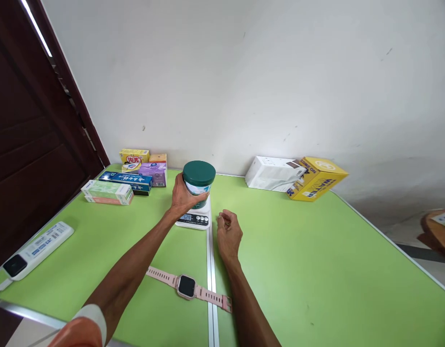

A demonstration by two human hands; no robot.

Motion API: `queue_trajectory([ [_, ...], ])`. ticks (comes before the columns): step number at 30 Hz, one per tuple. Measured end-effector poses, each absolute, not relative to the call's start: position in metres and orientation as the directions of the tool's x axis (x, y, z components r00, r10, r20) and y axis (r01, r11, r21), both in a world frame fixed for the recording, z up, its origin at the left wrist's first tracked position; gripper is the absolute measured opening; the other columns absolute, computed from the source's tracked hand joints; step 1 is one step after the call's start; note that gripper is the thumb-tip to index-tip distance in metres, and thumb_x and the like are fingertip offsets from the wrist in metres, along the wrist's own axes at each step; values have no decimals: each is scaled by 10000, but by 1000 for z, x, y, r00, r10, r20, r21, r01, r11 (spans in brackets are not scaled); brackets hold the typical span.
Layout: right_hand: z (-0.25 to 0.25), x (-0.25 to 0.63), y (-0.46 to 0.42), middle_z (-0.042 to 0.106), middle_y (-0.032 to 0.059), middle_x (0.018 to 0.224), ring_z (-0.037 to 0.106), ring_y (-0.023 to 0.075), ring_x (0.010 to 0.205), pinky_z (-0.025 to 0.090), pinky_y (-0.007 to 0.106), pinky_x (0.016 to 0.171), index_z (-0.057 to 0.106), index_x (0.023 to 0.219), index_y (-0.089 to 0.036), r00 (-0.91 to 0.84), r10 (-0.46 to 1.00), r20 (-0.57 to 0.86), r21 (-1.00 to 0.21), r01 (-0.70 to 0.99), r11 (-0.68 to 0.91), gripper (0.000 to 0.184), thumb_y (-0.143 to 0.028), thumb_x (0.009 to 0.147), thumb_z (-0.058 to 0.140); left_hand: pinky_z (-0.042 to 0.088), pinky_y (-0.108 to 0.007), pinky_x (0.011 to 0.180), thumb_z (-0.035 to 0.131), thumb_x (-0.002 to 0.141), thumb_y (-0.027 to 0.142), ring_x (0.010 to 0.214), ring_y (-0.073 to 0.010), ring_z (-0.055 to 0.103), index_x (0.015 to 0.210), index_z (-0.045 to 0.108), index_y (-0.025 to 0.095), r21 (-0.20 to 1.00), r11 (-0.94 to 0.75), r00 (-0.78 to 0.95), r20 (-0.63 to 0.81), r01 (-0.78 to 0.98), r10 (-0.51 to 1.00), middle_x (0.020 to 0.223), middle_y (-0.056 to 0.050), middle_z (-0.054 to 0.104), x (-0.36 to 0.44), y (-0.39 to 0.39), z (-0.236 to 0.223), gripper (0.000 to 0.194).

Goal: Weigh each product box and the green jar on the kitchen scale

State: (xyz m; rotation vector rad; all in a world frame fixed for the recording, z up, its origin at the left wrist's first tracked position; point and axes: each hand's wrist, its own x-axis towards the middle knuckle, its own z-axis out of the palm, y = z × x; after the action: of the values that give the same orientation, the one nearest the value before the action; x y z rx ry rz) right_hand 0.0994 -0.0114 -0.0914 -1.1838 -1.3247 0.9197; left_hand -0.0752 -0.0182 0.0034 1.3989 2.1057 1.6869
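My left hand [182, 195] is wrapped round a white jar with a dark green lid [198, 179]. The jar stands on a small white kitchen scale [194, 219] whose display is lit. My right hand [228, 235] rests on the green table [316, 260] just right of the scale, its fingers loosely curled with nothing in them. A pink-strapped smartwatch [187, 286] lies flat on the table between my forearms.
Several small boxes [135, 176] are stacked at the back left. A white box [273, 174] and a yellow box [318, 178] lie by the wall at the back right. A white power strip [36, 248] sits near the left edge. A dark door is on the left.
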Motion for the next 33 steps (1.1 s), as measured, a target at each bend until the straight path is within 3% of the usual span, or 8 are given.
queue_trajectory([
  [5, -92, 101, -13, 790, 127, 1050, 742, 286, 979, 583, 459, 943, 697, 1138, -188, 80, 974, 210, -970, 145, 197, 484, -562, 840, 621, 534, -527, 1077, 983, 580, 423, 1289, -384, 650, 1304, 532, 198, 850, -73, -547, 399, 522, 736, 1322, -168, 656, -78, -17, -2, 883],
  [9, -90, 97, -5, 780, 166, 1209, 741, 306, 1117, 550, 488, 1052, 707, 1231, -168, 73, 982, 175, -983, 60, 171, 583, -637, 905, 593, 400, -554, 1248, 958, 631, 581, 1509, -395, 490, 1491, 472, 220, 896, -194, -520, 395, 399, 757, 1550, -199, 542, -95, -26, -17, 1052],
  [12, -90, 89, 12, 711, 202, 1399, 679, 317, 1305, 473, 508, 1183, 679, 1362, -132, 50, 986, 161, -984, -72, 165, 718, -700, 956, 508, 330, -534, 1306, 697, 881, 735, 1596, -341, 403, 1588, 402, 258, 952, -231, -606, 307, 202, 734, 1670, -182, 458, -116, -38, -40, 903],
  [15, -91, 80, 29, 622, 203, 1542, 585, 324, 1449, 404, 519, 1260, 623, 1478, -133, 2, 990, 140, -976, -166, 139, 842, -774, 945, 502, 290, -516, 1334, 513, 962, 793, 1620, -306, 386, 1632, 359, 279, 974, -223, -690, 182, 31, 700, 1708, -163, 437, -133, -45, -67, 858],
  [20, -93, 74, 36, 573, 178, 1609, 534, 309, 1511, 354, 544, 1298, 538, 1579, -173, -81, 988, 131, -974, -194, 113, 890, -814, 964, 483, 394, -493, 1286, 337, 940, 895, 1573, -287, 474, 1680, 274, 242, 979, -197, -716, 96, -59, 692, 1676, -208, 465, -144, -44, -94, 989],
  [25, -91, 77, 29, 587, 196, 1588, 554, 322, 1493, 389, 544, 1280, 535, 1575, -147, -64, 989, 132, -982, -145, 122, 925, -833, 956, 480, 531, -412, 1168, 227, 956, 894, 1432, -226, 624, 1662, 304, 237, 990, -143, -730, 109, 16, 674, 1494, -190, 621, -147, -40, -97, 967],
  [30, -88, 76, 29, 605, 210, 1560, 575, 327, 1466, 439, 522, 1243, 549, 1560, -125, -42, 992, 116, -984, -139, 109, 973, -861, 929, 469, 546, -422, 1145, 300, 1052, 742, 1346, -210, 679, 1614, 367, 244, 986, -165, -773, 98, -9, 627, 1325, -160, 705, -147, -40, -94, 753],
  [33, -89, 76, 29, 597, 207, 1568, 571, 325, 1468, 432, 528, 1243, 551, 1556, -134, -51, 991, 120, -984, -141, 112, 946, -850, 945, 457, 546, -470, 1149, 329, 1033, 770, 1344, -249, 686, 1607, 357, 213, 982, -177, -786, 61, -62, 615, 1363, -197, 687, -147, -39, -92, 801],
])
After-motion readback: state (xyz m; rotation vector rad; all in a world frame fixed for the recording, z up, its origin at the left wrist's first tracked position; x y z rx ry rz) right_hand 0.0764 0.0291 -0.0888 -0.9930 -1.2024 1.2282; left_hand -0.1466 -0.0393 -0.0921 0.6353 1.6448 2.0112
